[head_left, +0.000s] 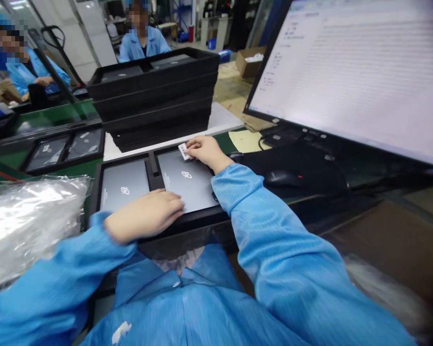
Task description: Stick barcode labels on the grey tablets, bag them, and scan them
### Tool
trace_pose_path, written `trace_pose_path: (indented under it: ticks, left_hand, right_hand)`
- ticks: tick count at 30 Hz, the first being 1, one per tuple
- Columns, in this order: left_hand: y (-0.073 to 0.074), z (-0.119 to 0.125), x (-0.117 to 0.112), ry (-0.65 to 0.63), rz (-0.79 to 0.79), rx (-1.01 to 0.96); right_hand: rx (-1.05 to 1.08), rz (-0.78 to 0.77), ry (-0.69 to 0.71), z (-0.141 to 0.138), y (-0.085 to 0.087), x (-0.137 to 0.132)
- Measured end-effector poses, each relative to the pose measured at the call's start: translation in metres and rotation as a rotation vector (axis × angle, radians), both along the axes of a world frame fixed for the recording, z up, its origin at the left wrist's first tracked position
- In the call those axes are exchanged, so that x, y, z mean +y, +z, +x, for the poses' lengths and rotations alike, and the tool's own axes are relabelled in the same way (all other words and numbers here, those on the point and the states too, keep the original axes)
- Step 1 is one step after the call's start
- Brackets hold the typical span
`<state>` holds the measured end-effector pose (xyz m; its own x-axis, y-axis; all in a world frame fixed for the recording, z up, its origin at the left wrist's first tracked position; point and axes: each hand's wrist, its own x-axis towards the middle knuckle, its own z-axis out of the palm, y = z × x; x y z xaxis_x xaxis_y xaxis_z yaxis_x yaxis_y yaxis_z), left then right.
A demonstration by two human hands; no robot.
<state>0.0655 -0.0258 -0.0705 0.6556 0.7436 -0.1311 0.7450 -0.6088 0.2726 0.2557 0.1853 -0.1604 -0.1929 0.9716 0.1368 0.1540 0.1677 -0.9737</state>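
— Where is the small white label [184, 151] sitting?

— It is lying at the far left corner of the right grey slab [193, 187], pinched by the fingertips of the right hand [205, 151]. Its long axis is running on a slant, from far-left to near-right, and its far end is pointing toward the stack of black trays [159, 96].

— And the slab itself?

— It is lying flat, logo up, in the right pocket of a black tray [95, 192], with its long side running away from the person. A left grey slab [124, 185] is filling the other pocket.

— What is the left hand [146, 214] doing?

— It is resting open, palm down, with its fingers pressing on the near left corner of the right slab. It is somewhat blurred.

— Anything around them?

— A mouse [283, 179] is sitting right of the tray under a lit monitor [353, 67], and a crumpled plastic bag [32, 221] is lying to the left. Two people in blue smocks are sitting beyond the stack.
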Motion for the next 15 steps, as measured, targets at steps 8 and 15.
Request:
trace_pose_path:
  ticks: [8, 15]
  left_hand:
    - [-0.018, 0.081, 0.078, 0.139, 0.122, -0.016]
    - [-0.022, 0.084, 0.095, 0.231, 0.286, -0.205]
  right_hand:
    - [0.146, 0.108, -0.456, 0.034, -0.021, 0.001]
    - [0.112, 0.138, -0.474, 0.050, -0.027, -0.001]
